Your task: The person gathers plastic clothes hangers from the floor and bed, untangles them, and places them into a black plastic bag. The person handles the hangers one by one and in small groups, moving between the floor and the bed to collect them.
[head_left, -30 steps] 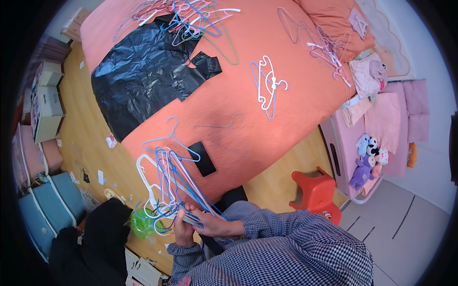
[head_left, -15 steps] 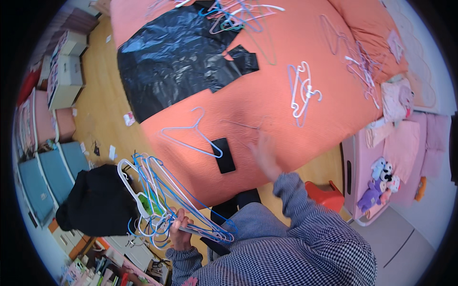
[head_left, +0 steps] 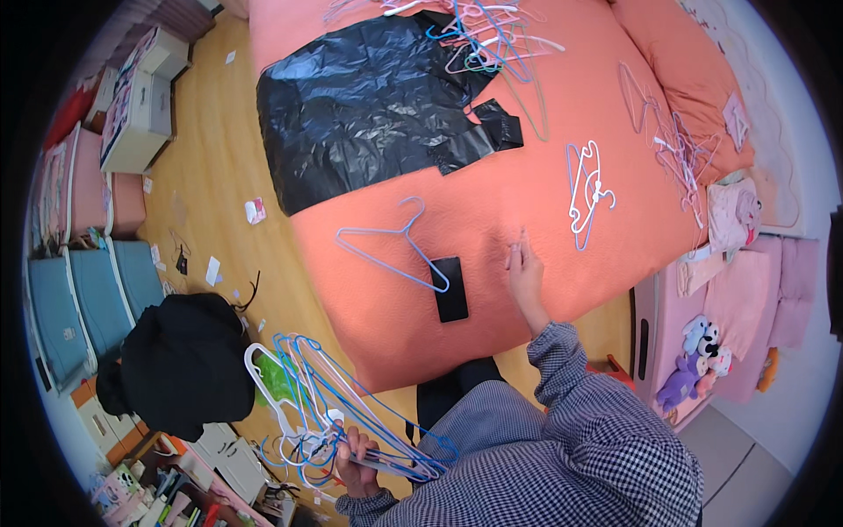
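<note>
The left hand (head_left: 356,465) is clamped on a bundle of wire hangers (head_left: 325,404), too tangled to count. The right hand (head_left: 525,272) lies flat, fingers together, empty, on the orange bedspread (head_left: 492,184). One blue hanger (head_left: 391,250) and one black phone (head_left: 450,300) lie just left of it; two hangers (head_left: 587,195) beyond. Wooden floor (head_left: 211,176) below.

Orange bed (head_left: 492,220), black bag (head_left: 360,97), blue hanger (head_left: 391,246), phone (head_left: 450,289)
</note>
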Available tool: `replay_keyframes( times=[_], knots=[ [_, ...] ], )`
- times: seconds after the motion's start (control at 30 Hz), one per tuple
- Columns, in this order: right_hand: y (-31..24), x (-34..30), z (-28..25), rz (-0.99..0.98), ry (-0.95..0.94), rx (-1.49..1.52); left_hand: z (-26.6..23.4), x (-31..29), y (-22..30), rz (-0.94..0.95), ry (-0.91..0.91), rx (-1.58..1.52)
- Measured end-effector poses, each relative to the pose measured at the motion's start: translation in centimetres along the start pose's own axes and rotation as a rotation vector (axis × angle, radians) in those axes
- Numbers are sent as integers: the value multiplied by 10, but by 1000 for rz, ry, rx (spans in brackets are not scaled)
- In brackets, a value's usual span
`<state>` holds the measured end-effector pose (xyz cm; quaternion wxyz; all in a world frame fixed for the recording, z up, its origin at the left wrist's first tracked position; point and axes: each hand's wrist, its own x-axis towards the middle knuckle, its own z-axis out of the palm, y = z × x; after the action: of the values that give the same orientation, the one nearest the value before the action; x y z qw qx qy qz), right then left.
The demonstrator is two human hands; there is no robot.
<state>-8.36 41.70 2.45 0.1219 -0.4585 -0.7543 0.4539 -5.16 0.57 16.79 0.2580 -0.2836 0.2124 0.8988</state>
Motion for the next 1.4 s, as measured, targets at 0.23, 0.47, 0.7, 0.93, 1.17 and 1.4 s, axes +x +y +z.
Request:
replay_keyframes(
  times=[0.23,0.47,0.7,0.93,1.17,1.4],
  knots=[
    [-42,-71,50,831,-418,1193,-20,-21,23,121,121,-80],
    [-23,18,241,1054,-180,1432,-45,-15,33,128,169,-98],
    [-49,2,205,66,-317,-66,-45,-20,31,133,315,-67],
    [40,39,230,-401,-131,-711,-2,9,18,36,528,-19],
    [-18,31,64,-45,-197,9,4,8,26,-119,571,556],
    [48,30,-170,348,114,559,73,22,-32,-184,413,652]
  ],
)
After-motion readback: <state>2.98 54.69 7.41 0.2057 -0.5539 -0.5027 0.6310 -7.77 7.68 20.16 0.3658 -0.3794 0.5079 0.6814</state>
